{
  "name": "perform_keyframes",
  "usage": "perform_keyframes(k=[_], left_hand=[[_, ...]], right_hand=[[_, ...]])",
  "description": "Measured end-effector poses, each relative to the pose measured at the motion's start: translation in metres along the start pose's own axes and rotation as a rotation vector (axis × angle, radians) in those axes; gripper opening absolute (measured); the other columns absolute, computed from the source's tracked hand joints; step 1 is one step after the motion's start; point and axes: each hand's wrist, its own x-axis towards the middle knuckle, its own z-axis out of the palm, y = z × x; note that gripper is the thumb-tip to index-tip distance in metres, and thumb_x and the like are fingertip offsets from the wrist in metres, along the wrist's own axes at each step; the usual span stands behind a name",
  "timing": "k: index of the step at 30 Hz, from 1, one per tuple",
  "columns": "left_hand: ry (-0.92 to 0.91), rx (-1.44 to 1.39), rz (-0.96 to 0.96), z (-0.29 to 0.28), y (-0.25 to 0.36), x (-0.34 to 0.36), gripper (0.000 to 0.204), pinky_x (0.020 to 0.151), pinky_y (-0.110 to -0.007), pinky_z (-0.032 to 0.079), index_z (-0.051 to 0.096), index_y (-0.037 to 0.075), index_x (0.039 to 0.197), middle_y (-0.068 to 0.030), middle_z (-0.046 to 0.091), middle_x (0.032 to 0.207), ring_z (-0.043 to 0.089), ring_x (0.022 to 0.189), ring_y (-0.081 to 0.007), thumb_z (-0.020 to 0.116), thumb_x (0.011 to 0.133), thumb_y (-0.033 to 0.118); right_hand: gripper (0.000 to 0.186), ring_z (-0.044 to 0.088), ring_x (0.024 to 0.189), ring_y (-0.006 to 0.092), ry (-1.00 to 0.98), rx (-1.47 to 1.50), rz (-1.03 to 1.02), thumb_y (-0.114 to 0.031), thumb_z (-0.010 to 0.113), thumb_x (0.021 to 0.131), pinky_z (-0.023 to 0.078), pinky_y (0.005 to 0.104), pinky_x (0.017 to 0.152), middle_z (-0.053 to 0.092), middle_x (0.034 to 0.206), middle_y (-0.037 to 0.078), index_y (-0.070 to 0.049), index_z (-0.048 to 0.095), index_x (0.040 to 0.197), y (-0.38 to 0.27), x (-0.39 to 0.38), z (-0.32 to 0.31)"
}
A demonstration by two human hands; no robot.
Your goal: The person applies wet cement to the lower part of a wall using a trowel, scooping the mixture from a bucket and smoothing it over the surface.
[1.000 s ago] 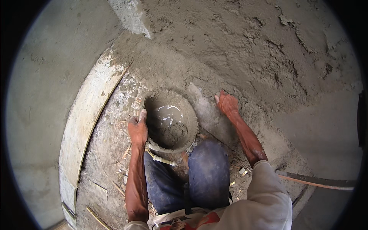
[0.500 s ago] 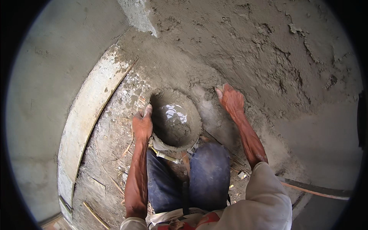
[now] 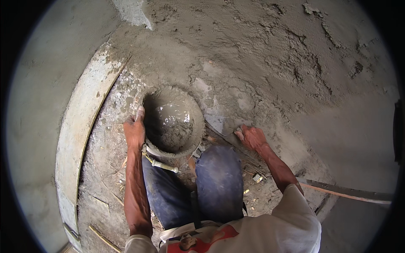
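My left hand grips the near-left rim of a mortar-crusted bucket, thumb on the lip. Wet grey mortar with shiny water patches lies inside it. To the bucket's right, my right hand is closed on what looks like a trowel, its handle hidden by my fingers; the pale, smeared blade points left along the mortar-covered surface. My bent knees, in dusty blue trousers, are just below the bucket.
Rough wet plaster spreads across the upper right. A long pale board borders the left side beside a smooth grey wall. Thin wood scraps and debris lie around my legs. A long strip extends at the lower right.
My right hand has moved down toward my knee with the blade, exposing smeared pale patches above. My left hand still grips the bucket; the view has shifted slightly.
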Motion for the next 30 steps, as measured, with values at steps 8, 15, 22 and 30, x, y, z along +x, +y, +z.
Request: perform_keyframes(k=[8, 15, 22, 30], left_hand=[[0.029, 0.026, 0.04, 0.004, 0.008, -0.004, 0.062, 0.064, -0.04, 0.046, 0.065, 0.001, 0.075, -0.0039, 0.058, 0.07, 0.051, 0.069, -0.0151, 0.075, 0.102, 0.056], [0.035, 0.047, 0.002, -0.006, 0.006, -0.007, 0.062, 0.065, -0.041, 0.046, 0.066, -0.001, 0.077, -0.0063, 0.059, 0.069, 0.051, 0.068, -0.0167, 0.075, 0.103, 0.054], [0.006, 0.041, -0.003, 0.008, 0.028, -0.007, 0.061, 0.068, -0.04, 0.048, 0.072, -0.005, 0.086, -0.0063, 0.062, 0.073, 0.053, 0.072, -0.0168, 0.074, 0.104, 0.053], [-0.018, 0.007, 0.006, 0.004, 0.005, -0.005, 0.064, 0.067, -0.039, 0.047, 0.069, -0.004, 0.081, -0.004, 0.06, 0.073, 0.052, 0.071, -0.0154, 0.073, 0.104, 0.055]], right_hand=[[0.053, 0.078, 0.081, 0.0466, 0.432, -0.094, 0.117, -0.05, 0.059, 0.109, 0.062, 0.0571, 0.073, 0.078, 0.084, 0.026, 0.002, 0.071, 0.114, 0.026, 0.145, -0.028], [0.051, 0.078, 0.087, 0.046, 0.456, -0.03, 0.243, -0.051, 0.062, 0.108, 0.061, 0.0585, 0.077, 0.078, 0.091, 0.027, -0.002, 0.072, 0.113, -0.017, 0.115, -0.046], [0.041, 0.077, 0.081, 0.0423, 0.683, 0.094, -0.229, -0.047, 0.072, 0.103, 0.061, 0.0514, 0.069, 0.078, 0.092, 0.021, -0.006, 0.072, 0.11, -0.074, 0.042, -0.057], [0.045, 0.074, 0.088, 0.0519, 0.135, 0.119, -0.008, -0.048, 0.068, 0.106, 0.058, 0.0582, 0.075, 0.075, 0.092, 0.031, -0.003, 0.068, 0.104, 0.035, -0.053, 0.014]])
